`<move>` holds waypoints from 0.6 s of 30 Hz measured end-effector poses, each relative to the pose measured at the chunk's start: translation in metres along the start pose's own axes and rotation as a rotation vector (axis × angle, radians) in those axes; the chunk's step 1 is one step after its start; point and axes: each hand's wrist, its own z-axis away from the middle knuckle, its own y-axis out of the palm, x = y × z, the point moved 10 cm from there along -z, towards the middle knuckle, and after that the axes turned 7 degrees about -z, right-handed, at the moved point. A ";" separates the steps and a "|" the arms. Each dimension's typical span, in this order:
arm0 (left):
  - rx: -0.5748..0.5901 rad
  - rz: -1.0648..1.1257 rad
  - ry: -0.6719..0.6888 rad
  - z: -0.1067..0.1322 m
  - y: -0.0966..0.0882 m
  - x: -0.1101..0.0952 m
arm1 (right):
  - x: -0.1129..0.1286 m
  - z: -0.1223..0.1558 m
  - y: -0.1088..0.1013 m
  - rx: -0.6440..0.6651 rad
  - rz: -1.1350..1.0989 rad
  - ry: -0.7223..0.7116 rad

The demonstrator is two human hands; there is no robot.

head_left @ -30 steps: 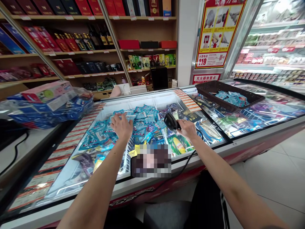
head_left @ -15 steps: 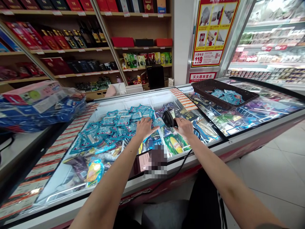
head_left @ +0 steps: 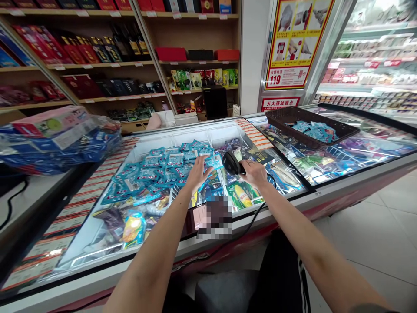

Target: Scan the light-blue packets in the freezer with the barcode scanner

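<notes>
My right hand (head_left: 255, 173) is wrapped round the handle of a black barcode scanner (head_left: 231, 163), its head turned left. Just left of the scanner head lies a small blue packet (head_left: 213, 161), brightly lit. My left hand (head_left: 198, 174) is at that packet's left end, fingers stretched and thumb spread apart; whether it touches the packet is hard to see. Many similar blue packets (head_left: 156, 167) are heaped on the glass of the chest freezer (head_left: 224, 126), left of my left hand. The scanner's cable (head_left: 249, 226) hangs over the freezer's front edge.
A brown tray (head_left: 276, 117) with several blue packets stands on the freezer at right. At left are plastic-wrapped packages (head_left: 61, 139) on a counter. A partly blurred phone (head_left: 199, 217) lies near the front edge. Shelves (head_left: 198, 17) stand behind.
My left hand has turned slightly, its fingers now pointing more upward beside the lit packet. The packet shows brighter and a little further left. The scanner stays in my right hand.
</notes>
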 end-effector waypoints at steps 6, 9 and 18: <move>-0.004 0.065 -0.042 0.002 -0.002 0.000 | 0.011 0.001 0.001 0.019 0.004 -0.072; -0.003 0.076 -0.057 0.003 -0.002 0.002 | 0.017 0.002 0.002 0.040 -0.002 -0.115; -0.025 0.088 -0.025 0.004 -0.001 0.002 | 0.025 0.003 0.008 0.077 0.002 -0.144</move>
